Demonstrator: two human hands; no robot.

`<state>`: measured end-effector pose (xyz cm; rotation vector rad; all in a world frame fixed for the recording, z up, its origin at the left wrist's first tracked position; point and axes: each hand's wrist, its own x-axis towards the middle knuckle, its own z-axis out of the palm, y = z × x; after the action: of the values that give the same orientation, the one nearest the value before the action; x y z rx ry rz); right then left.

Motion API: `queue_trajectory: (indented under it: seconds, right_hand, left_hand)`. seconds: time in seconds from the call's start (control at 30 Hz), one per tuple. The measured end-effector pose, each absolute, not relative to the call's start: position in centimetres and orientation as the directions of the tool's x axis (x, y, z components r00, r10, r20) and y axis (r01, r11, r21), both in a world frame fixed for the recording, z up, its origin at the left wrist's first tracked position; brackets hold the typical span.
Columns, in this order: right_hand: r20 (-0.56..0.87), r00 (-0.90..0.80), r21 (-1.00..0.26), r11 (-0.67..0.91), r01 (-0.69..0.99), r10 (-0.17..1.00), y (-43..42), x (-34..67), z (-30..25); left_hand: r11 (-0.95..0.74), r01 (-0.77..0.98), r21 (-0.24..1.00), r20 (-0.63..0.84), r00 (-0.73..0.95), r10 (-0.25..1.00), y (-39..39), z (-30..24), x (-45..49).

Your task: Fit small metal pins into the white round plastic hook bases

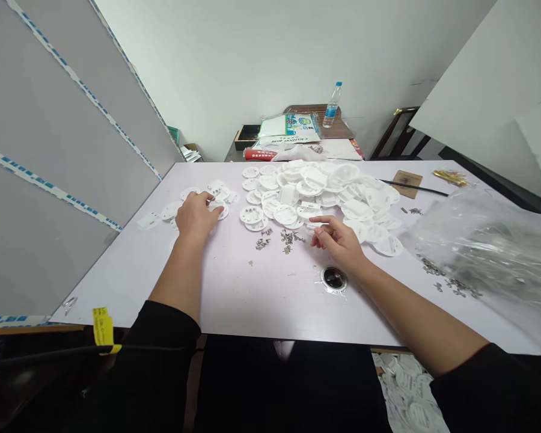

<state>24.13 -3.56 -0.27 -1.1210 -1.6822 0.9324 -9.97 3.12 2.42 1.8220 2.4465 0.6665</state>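
Note:
My left hand (195, 214) is curled at the left group of white plastic discs (171, 210). Its thumb and fingers lie around the edge of one white disc (220, 209), partly hidden by the hand. A thin metal glint shows by its fingertips. My right hand (338, 242) hovers at the front of the big heap of white discs (327, 186), index finger stretched out and the others loosely bent; I see nothing held in it. Just left of it lie small metal terminals (288, 236), with another little cluster (262, 243) beside them.
A clear plastic bag (500, 246) fills the right side, with loose metal pieces (460, 287) before it. A round cable hole (334, 278) is near the front edge. Behind the table (252, 300) stands a water bottle (332, 105). A grey partition (63, 150) borders the left.

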Motion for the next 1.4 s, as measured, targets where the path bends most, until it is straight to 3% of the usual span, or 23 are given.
queue_trajectory:
  seconds: [0.2,0.63,0.83,0.97,1.07,1.2,1.3,1.4]
  right_hand:
    - [0.265,-0.204,-0.904,0.317,0.288,0.942,-3.6,24.2,-0.2]
    - [0.279,-0.220,-0.897,0.336,0.288,0.935,-3.5,24.3,-0.4]
    - [0.284,-0.225,-0.891,0.344,0.297,0.932,-3.4,24.4,-0.6]
    - [0.289,-0.237,-0.886,0.353,0.300,0.928,-3.4,24.5,-0.5]
    - [0.289,-0.258,-0.885,0.360,0.295,0.922,-3.5,24.4,-0.5]
    - [0.221,-0.325,-0.925,0.303,0.228,0.920,-3.8,24.0,-0.6]
    - [0.113,-0.410,-0.988,0.147,0.054,0.905,-4.0,23.4,-0.5]
    - [0.048,-0.469,-0.993,-0.009,-0.119,0.882,-4.2,22.9,-0.1]
  left_hand:
    - [0.281,0.918,0.280,0.101,-0.319,0.942,3.5,1.6,-9.9]
    - [0.285,0.920,0.269,0.059,-0.311,0.949,3.7,1.1,-9.6]
    - [0.252,0.920,0.300,0.117,-0.298,0.947,3.5,1.4,-9.6]
    - [0.231,0.907,0.352,0.245,-0.327,0.913,3.3,1.8,-9.6]
    - [0.057,0.888,0.457,0.470,-0.295,0.832,3.2,2.0,-9.0]
    - [-0.488,0.687,0.538,0.672,-0.001,0.740,2.2,1.6,-5.8]
    - [-0.758,0.424,0.496,0.686,0.343,0.641,0.5,0.8,-2.2]
    - [-0.825,0.251,0.505,0.622,0.556,0.551,-1.1,-0.1,0.6]
